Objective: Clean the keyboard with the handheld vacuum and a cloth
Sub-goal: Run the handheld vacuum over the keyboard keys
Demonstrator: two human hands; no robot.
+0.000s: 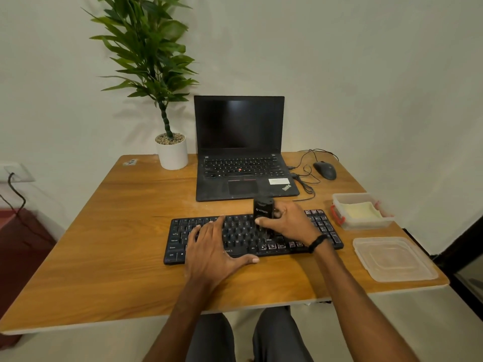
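Vacuuming now: right hand (pixel 286 226) fingers wrap the handheld vacuum (pixel 263 208) on the keyboard (pixel 240 232), left hand (pixel 211 246) flat, open. Next, I'd guess: sweep toward 3 o'clock.

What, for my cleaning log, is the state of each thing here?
handheld vacuum, upright on keyboard, gripped by right hand
keyboard, flat, left hand resting on it
laptop, open, screen dark
plastic container, open, yellow cloth inside
lid, off, lying on table
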